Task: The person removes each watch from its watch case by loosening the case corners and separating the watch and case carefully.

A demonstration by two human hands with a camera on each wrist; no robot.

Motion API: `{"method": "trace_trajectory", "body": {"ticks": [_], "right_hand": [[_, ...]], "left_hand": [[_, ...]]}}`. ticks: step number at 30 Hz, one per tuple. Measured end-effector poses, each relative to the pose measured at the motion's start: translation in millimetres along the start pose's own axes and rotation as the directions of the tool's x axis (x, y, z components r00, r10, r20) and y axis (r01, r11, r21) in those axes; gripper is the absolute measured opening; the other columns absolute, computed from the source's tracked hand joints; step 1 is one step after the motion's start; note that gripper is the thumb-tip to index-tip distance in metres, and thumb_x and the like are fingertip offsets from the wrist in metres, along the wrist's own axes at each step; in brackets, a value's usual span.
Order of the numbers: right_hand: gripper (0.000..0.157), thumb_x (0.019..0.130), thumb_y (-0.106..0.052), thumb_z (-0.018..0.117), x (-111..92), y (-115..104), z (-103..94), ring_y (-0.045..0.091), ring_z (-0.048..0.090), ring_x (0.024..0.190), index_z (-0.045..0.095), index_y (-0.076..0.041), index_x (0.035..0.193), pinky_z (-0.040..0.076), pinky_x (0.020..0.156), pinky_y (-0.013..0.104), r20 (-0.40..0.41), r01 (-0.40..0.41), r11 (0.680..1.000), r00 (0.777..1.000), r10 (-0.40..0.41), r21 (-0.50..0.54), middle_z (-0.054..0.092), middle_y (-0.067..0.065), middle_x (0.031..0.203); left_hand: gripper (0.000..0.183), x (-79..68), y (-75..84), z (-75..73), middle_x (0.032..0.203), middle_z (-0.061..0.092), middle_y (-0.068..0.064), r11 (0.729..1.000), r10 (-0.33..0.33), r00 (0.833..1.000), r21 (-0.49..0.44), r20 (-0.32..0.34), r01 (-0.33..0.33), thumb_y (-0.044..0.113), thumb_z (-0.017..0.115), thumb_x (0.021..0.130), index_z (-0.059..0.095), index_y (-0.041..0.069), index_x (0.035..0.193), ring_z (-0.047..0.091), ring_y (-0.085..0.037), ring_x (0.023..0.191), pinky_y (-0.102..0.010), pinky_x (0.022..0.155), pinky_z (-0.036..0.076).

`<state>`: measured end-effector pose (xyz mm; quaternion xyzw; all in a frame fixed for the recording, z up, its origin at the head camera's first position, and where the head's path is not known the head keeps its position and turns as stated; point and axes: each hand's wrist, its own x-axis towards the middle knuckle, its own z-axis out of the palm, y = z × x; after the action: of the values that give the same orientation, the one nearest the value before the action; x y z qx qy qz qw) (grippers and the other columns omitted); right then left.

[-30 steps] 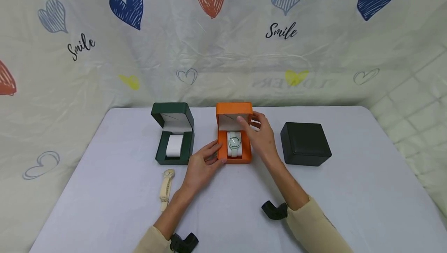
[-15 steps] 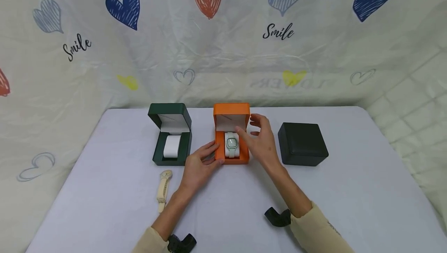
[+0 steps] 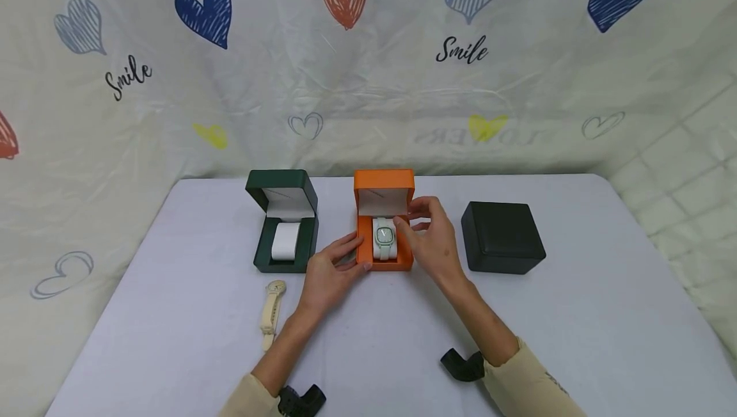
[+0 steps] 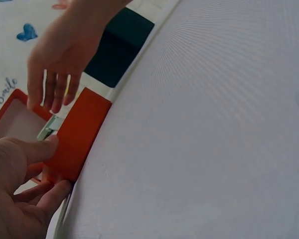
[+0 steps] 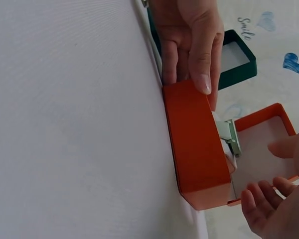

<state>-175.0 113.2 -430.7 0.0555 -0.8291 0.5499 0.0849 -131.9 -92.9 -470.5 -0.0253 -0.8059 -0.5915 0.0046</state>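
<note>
An open orange box [image 3: 384, 262] stands mid-table with a pale green watch [image 3: 384, 236] on its cushion. My left hand [image 3: 329, 271] holds the box's front left corner, thumb on the front wall and fingers along the left side; the same hand [image 5: 189, 40] shows in the right wrist view against the orange box [image 5: 194, 144]. My right hand [image 3: 433, 241] hovers at the box's right side, fingers loosely bent by the lid's edge, thumb pointing toward the watch and holding nothing. In the left wrist view, the right hand [image 4: 65, 50] hangs over the orange box [image 4: 79, 132].
Left of the orange box stands an open dark green box [image 3: 285, 257] with a bare white cushion. A cream watch [image 3: 273, 305] lies in front of it. A closed dark box [image 3: 502, 238] sits to the right. A heart-printed sheet hangs behind the table [image 3: 604, 314].
My right hand has come down from the lid's upper right edge to the box's right side, thumb now near the watch. My left hand has stayed on the box's corner.
</note>
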Motion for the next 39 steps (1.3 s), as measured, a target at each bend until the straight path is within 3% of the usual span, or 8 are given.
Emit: {"method": "trace_trajectory", "body": {"ticks": [4, 9, 16, 24, 30, 39], "right_hand": [[0.041, 0.094, -0.014, 0.077, -1.0, 2.8, 0.7, 0.031, 0.064, 0.114, 0.057, -0.002, 0.129, 0.058, 0.096, 0.05, 0.031, 0.044, 0.999, 0.999, -0.044, -0.027, 0.065, 0.015, 0.123], [0.046, 0.09, -0.011, 0.082, -0.3, 5.2, 1.7, 0.031, 0.062, 0.118, 0.059, -0.003, 0.129, 0.058, 0.095, 0.05, 0.093, 0.088, 0.996, 0.992, -0.085, -0.03, 0.065, 0.014, 0.124], [0.054, 0.086, -0.011, 0.085, 2.1, 7.0, 2.7, 0.033, 0.058, 0.125, 0.06, -0.004, 0.134, 0.056, 0.102, 0.052, 0.194, 0.075, 0.994, 0.979, -0.059, -0.077, 0.063, 0.015, 0.135], [0.048, 0.085, -0.011, 0.085, 5.4, 8.3, 0.2, 0.033, 0.058, 0.116, 0.068, -0.004, 0.129, 0.057, 0.097, 0.051, 0.249, 0.125, 0.982, 0.964, -0.088, -0.138, 0.064, 0.017, 0.126], [0.052, 0.085, -0.018, 0.087, 7.4, 7.7, -2.1, 0.034, 0.058, 0.121, 0.067, -0.005, 0.131, 0.055, 0.103, 0.052, 0.318, 0.125, 0.972, 0.946, -0.057, -0.2, 0.063, 0.016, 0.134], [0.058, 0.083, -0.021, 0.088, 10.6, 9.2, -2.7, 0.034, 0.057, 0.122, 0.066, -0.005, 0.135, 0.054, 0.103, 0.052, 0.37, 0.167, 0.957, 0.926, -0.07, -0.236, 0.063, 0.015, 0.138]], "left_hand": [[0.058, -0.2, 0.6, 0.3, 0.154, 0.059, -0.006, 1.0, -0.002, 1.0, -0.002, 0.004, 0.002, 0.009, 0.087, 0.084, 0.068, 0.012, 0.139, 0.061, -0.029, 0.138, -0.03, 0.094, 0.059], [0.057, -0.3, -0.1, 0.3, 0.153, 0.059, -0.006, 1.0, -0.009, 1.0, -0.009, 0.002, 0.009, 0.008, 0.087, 0.084, 0.068, 0.012, 0.138, 0.06, -0.028, 0.139, -0.031, 0.094, 0.059], [0.056, -0.4, -2.2, 0.7, 0.154, 0.058, -0.007, 0.999, -0.01, 1.0, -0.031, 0.007, 0.01, 0.008, 0.086, 0.085, 0.069, 0.013, 0.138, 0.06, -0.03, 0.139, -0.03, 0.095, 0.059], [0.056, 0.1, -3.3, 1.0, 0.154, 0.058, -0.006, 0.999, -0.009, 1.0, -0.041, 0.013, 0.01, 0.009, 0.086, 0.085, 0.068, 0.013, 0.138, 0.059, -0.03, 0.14, -0.031, 0.096, 0.059], [0.057, 0.8, -4.0, 0.7, 0.154, 0.059, -0.006, 0.998, 0.0, 1.0, -0.055, 0.013, 0.001, 0.009, 0.087, 0.084, 0.069, 0.013, 0.138, 0.059, -0.029, 0.14, -0.032, 0.096, 0.059], [0.057, 1.1, -5.8, -0.6, 0.154, 0.058, -0.005, 1.0, -0.011, 1.0, -0.022, 0.014, 0.011, 0.01, 0.087, 0.084, 0.069, 0.014, 0.138, 0.058, -0.028, 0.141, -0.03, 0.096, 0.058]]}}
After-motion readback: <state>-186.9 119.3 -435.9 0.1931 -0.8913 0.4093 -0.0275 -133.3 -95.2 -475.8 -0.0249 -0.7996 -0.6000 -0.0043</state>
